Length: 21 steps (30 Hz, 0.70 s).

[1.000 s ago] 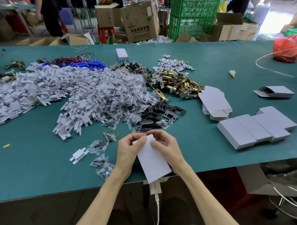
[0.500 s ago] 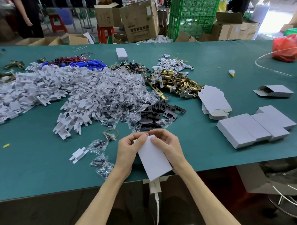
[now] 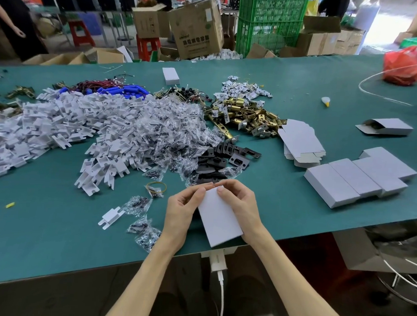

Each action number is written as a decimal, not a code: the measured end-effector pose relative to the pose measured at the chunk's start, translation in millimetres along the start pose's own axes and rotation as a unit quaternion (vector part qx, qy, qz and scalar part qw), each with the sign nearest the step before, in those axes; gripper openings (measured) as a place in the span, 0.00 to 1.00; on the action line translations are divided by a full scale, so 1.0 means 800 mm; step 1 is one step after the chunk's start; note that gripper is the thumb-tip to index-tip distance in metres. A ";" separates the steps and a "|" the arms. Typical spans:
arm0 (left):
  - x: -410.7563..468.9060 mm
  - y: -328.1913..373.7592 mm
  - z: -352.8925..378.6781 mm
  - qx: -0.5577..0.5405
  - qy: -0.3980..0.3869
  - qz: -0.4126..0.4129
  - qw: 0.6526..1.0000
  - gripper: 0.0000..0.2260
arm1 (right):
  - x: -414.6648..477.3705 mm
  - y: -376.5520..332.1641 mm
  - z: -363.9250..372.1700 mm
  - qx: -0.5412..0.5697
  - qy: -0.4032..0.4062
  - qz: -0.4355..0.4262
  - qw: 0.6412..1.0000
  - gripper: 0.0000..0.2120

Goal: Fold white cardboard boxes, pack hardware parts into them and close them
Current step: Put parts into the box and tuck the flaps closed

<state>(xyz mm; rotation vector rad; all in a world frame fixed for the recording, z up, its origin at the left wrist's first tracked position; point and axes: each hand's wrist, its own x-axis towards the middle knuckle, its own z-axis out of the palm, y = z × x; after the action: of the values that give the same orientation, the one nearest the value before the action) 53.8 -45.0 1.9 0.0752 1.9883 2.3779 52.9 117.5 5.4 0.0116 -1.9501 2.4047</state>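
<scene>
Both hands, left point(image 3: 180, 211) and right point(image 3: 240, 203), pinch the box point(image 3: 220, 220) at its far end; tuck that flap squarely, keeping corners aligned.

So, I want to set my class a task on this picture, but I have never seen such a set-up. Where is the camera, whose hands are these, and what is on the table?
There is no machine here. A person works with bare hands, and the one picture comes from a wide-angle camera worn on their head, looking forward and down.

The left hand and right hand both pinch the far end of a small white cardboard box at the near edge of the green table.

On the table lie a big pile of white plastic pieces, clear bags of small dark parts, brass-coloured metal latch parts and black metal plates. To the right are a stack of flat white box blanks and a row of closed white boxes.
</scene>
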 end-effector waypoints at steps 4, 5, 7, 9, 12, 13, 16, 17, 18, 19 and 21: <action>-0.001 0.001 0.002 0.002 -0.004 -0.001 1.000 0.10 | 0.000 0.001 -0.001 0.002 0.008 -0.007 1.000 0.05; 0.000 0.001 0.002 0.004 -0.007 0.001 1.000 0.10 | 0.000 0.002 -0.001 0.000 0.010 -0.007 1.000 0.04; 0.000 0.001 0.001 0.007 -0.013 0.005 1.000 0.09 | 0.001 0.003 -0.002 -0.002 0.014 -0.005 1.000 0.05; 0.001 0.000 0.000 0.008 -0.015 0.008 1.000 0.08 | 0.001 0.004 -0.002 -0.011 0.014 -0.002 1.000 0.06; 0.001 -0.001 -0.002 0.014 -0.016 0.010 1.000 0.09 | 0.001 0.004 -0.002 -0.019 0.013 -0.003 1.000 0.04; 0.001 -0.001 -0.002 0.015 -0.015 0.009 1.000 0.08 | 0.002 0.004 -0.002 -0.021 0.014 -0.004 1.000 0.03; 0.001 -0.002 0.002 0.023 -0.004 0.010 1.000 0.08 | 0.002 0.004 -0.001 -0.020 0.024 -0.006 0.999 0.01; 0.001 -0.002 0.003 0.029 0.002 0.014 0.999 0.08 | 0.003 0.004 0.000 -0.017 0.032 -0.006 0.999 0.01; 0.001 -0.003 0.003 0.035 0.008 0.019 0.999 0.08 | 0.003 0.003 0.000 -0.015 0.042 -0.005 0.999 0.01; 0.002 -0.003 0.002 0.040 0.011 0.024 0.999 0.07 | 0.004 0.003 0.001 -0.016 0.050 -0.006 0.999 0.01; 0.002 -0.003 0.001 0.043 0.008 0.031 0.999 0.06 | 0.003 0.003 0.001 -0.025 0.054 -0.011 0.998 0.01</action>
<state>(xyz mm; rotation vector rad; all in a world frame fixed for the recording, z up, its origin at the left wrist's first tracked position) 52.3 -43.7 0.0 0.1228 2.1248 2.3348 50.4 116.5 2.9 -0.0959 -1.9509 2.2912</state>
